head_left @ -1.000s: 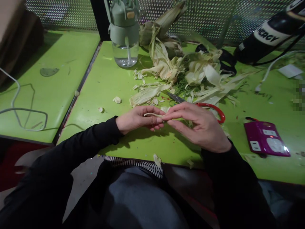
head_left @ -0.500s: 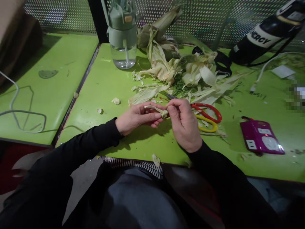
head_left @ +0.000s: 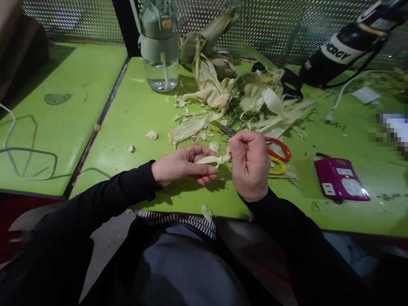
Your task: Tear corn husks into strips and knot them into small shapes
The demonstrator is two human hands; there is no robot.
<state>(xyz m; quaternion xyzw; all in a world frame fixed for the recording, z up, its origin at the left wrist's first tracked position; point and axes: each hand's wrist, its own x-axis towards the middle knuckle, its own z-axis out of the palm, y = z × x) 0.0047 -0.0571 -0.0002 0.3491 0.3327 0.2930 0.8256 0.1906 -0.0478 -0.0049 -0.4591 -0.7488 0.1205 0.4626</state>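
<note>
A pale strip of corn husk (head_left: 219, 160), with a knot-like bunch in it, stretches between my two hands above the green table. My left hand (head_left: 188, 165) pinches one end between thumb and fingers. The other end runs into my right hand (head_left: 250, 163), whose fingers are curled tight around it. Behind my right hand lie scissors (head_left: 279, 148) with one red and one yellow handle, their blades pointing left and partly hidden. Just beyond the hands spread several dried corn husks (head_left: 213, 91) and small scraps.
A green water bottle (head_left: 161, 51) stands at the back, near the mesh partition (head_left: 255, 25). A black bottle (head_left: 339, 51) leans at right. The purple socket box (head_left: 342, 178) sits on the right, a white cable (head_left: 346, 87) behind it. Another cable (head_left: 52, 163) lies far left.
My right hand has pulled slightly right and closed into a fist, drawing the husk strip straighter. A white scrap now shows behind the strip. The whole view has shifted a little.
</note>
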